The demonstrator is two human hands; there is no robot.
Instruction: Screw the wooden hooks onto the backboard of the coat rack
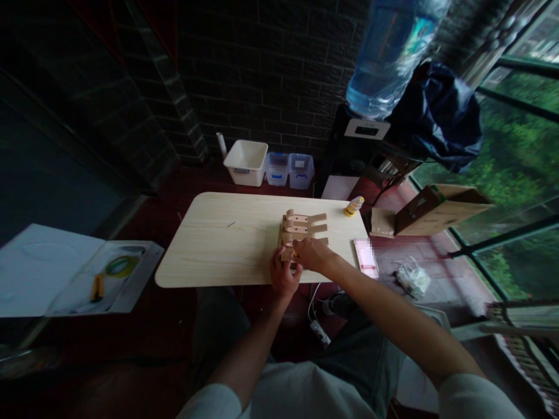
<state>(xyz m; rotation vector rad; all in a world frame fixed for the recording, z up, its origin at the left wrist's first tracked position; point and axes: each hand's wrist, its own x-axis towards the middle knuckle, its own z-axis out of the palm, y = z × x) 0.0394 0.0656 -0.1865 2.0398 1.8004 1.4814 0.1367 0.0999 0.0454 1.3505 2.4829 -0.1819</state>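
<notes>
On the pale wooden table (222, 250), near its right part, lies a wooden assembly (301, 224) with several slats sticking out to the right. My left hand (285, 276) is at its near left corner, fingers curled round the edge. From the right, my right hand (312, 255) reaches over the near end, its fingers bent down close to my left fingertips. A small yellow item shows between the hands, too small to make out. A bottle with a yellow base (353, 206) stands at the table's back right corner.
A thin dark stick (231, 224) lies on the table's left half. Behind the table are a white bin (247, 163) and two clear boxes (300, 171). A pink-and-white packet (365, 258) is at the right edge. An opened white case (131, 279) is at left.
</notes>
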